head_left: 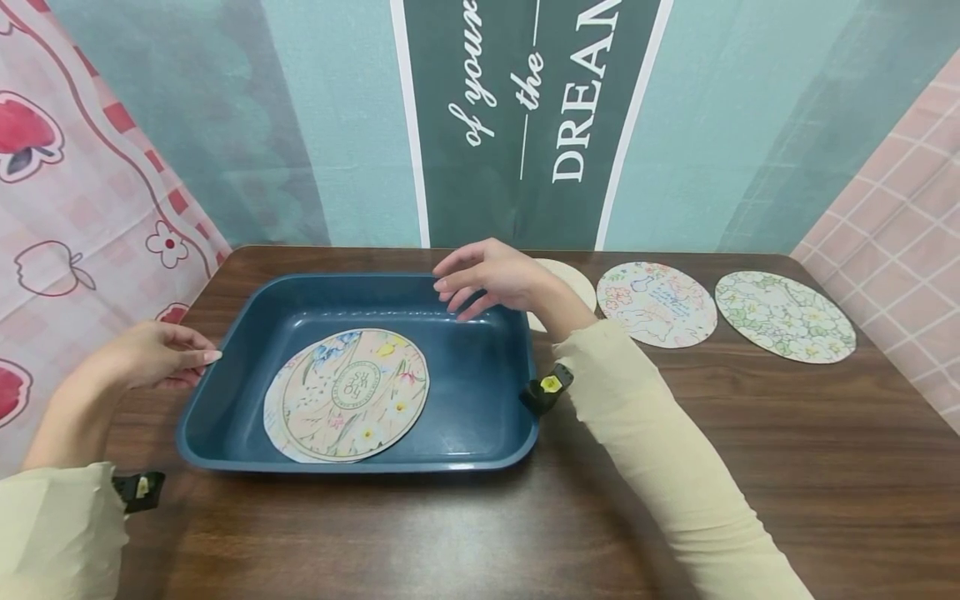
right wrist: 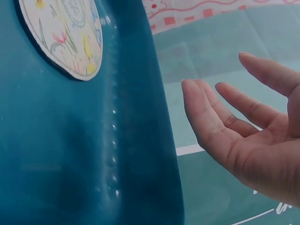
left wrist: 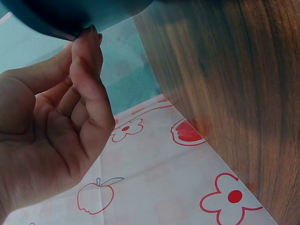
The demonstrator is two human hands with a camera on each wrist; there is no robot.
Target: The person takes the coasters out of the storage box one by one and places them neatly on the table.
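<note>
A dark blue tray (head_left: 465, 392) sits on the brown table (head_left: 750, 467), left of centre. Two round floral paper discs (head_left: 352, 396) lie stacked inside it, the top one shifted slightly right. My left hand (head_left: 153, 357) is at the tray's left rim; in the left wrist view its loosely curled fingers (left wrist: 86, 70) touch the tray's edge (left wrist: 47, 14) with their tips. My right hand (head_left: 487, 279) hovers over the tray's far rim, fingers relaxed and spread, holding nothing. In the right wrist view the right hand (right wrist: 243, 136) is beside the tray's wall (right wrist: 70, 154), apart from the disc (right wrist: 65, 33).
Three more round discs lie in a row at the back right: a plain cream one (head_left: 573, 279) partly hidden by my right wrist, a colourful drawn one (head_left: 658, 304) and a green floral one (head_left: 783, 317). Patterned curtains hang behind and at both sides of the table.
</note>
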